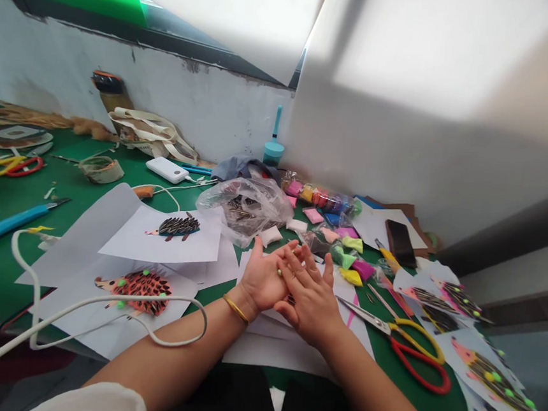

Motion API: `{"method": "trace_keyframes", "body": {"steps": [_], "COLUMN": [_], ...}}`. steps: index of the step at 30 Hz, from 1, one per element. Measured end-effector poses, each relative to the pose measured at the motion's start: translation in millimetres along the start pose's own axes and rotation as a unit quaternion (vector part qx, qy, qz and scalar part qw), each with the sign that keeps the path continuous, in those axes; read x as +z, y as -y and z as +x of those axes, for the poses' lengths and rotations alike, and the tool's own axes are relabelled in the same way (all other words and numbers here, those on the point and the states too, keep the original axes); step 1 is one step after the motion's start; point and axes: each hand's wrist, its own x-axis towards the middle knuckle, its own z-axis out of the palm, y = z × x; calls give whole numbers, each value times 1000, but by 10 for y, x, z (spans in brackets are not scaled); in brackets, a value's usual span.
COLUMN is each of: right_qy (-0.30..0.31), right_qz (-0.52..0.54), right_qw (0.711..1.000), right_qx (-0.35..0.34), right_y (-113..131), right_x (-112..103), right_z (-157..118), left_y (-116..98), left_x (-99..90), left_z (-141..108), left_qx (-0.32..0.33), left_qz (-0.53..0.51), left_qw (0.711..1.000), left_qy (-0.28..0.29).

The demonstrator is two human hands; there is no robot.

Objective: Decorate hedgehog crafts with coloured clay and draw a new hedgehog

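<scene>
My left hand [264, 278] is turned palm up over white paper [280, 353], a gold bangle [236, 309] on its wrist. A small green ball [279, 272] shows on its palm, by the fingertips of my right hand [308, 293]. That right hand lies palm down with spread fingers across the fingers of the left one. Part of a dark-spined picture peeks out between the hands. Scissors [390, 327] with red and yellow handles lie just right of my right hand. Packets of coloured clay [345, 256] sit beyond the hands.
Hedgehog pictures [144, 291] lie at the left, others [489, 375] at the right. A white cable [102, 305] loops over my left forearm. Behind are a plastic bag [245, 206], a power bank [167, 170] and a phone [400, 243]. A blue cutter [8, 227] rests far left.
</scene>
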Motion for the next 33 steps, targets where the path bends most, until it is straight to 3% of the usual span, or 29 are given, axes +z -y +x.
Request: {"method": "trace_keyframes", "body": {"steps": [3,8,11,13,17,20,23,25,27,30,33], "right_qy": [12,-2,-24,-17,-13,-37,-42,-38,-40,-59,-58], "right_qz": [16,5,3,13,-3,-24,-12,-8,-18,-27,-5], "right_qw": [999,1000,1000,1000,1000,999,999,999,999,998,998], "right_qx": [-40,-3,18,-3,-8,27,-1,-21,-9,21,-16], "right_y": [3,30,3,1,-2,-29,-27,-15,-14,-35,-41], "right_x": [7,32,4,-6,11,9,6,16,26,23,15], "right_z": [-38,-27,-21,-29,-30,-27,-32,-31,-27,-29,-40], "left_y": [-26,-26,-45,-49,-12,-7,-17,-11,-1,0,-5], "left_x": [-8,-28,-17,-14,-20,-25,-32,-38,-38,-31,-23], "left_z": [12,11,5,5,5,1,5,9,12,10,5], "left_qx": [48,-6,29,43,-15,2,28,0,-20,12,14], "left_qz": [-6,5,-11,-17,-10,-16,-13,-3,0,-13,-16], "left_qw": [999,1000,999,998,999,999,999,1000,999,999,999], "left_qy": [-6,6,32,33,29,47,43,31,27,38,39]}}
